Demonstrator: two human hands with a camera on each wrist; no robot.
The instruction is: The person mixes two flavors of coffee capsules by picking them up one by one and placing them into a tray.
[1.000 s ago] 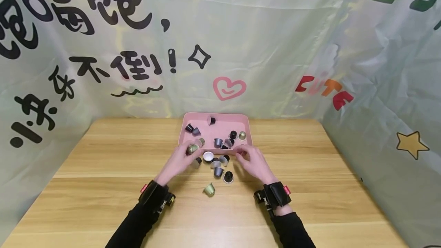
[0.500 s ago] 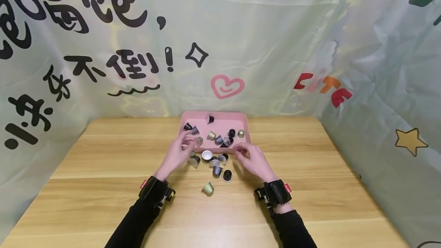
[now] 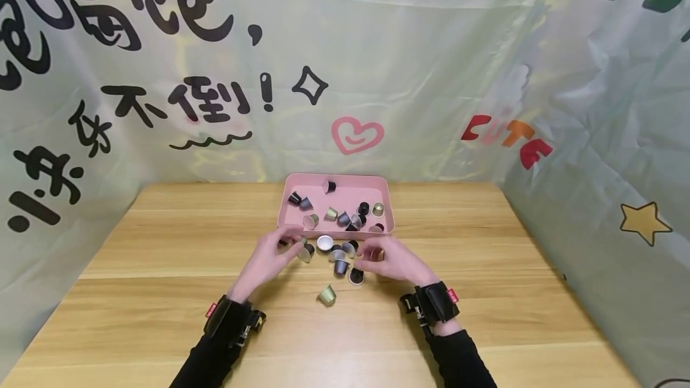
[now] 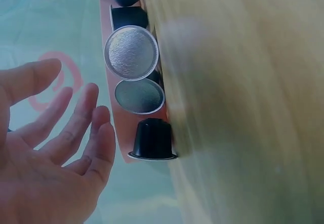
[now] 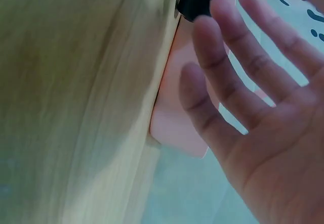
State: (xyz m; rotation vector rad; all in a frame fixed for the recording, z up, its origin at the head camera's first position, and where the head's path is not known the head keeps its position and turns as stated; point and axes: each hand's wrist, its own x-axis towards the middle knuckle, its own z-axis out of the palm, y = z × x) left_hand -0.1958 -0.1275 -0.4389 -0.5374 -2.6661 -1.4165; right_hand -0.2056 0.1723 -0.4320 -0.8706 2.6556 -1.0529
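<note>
My left hand (image 3: 272,253) is just in front of the tray's left corner, its fingers loosely bent and holding nothing. A black coffee capsule (image 4: 153,139) stands apart from those fingers in the left wrist view, partly hidden by them in the head view. My right hand (image 3: 396,259) hovers at the right of the loose capsules, fingers relaxed. Its fingertips are close to a black capsule (image 3: 357,276) and a silver-lidded capsule (image 3: 349,249). In the right wrist view, a dark capsule (image 5: 195,1) shows beside the fingertips. The pink tray (image 3: 356,183) holds several scattered capsules.
Between the hands lie a white-lidded capsule (image 3: 325,243), a grey-blue capsule (image 3: 341,267) and others. A green capsule (image 3: 326,296) lies nearer the front on the wooden table (image 3: 188,244). A printed cloth (image 3: 420,76) hangs behind the tray.
My left hand has released a green capsule into the tray and drawn back to the front left. My right hand has shifted left from the tray's corner, where a capsule now shows inside.
</note>
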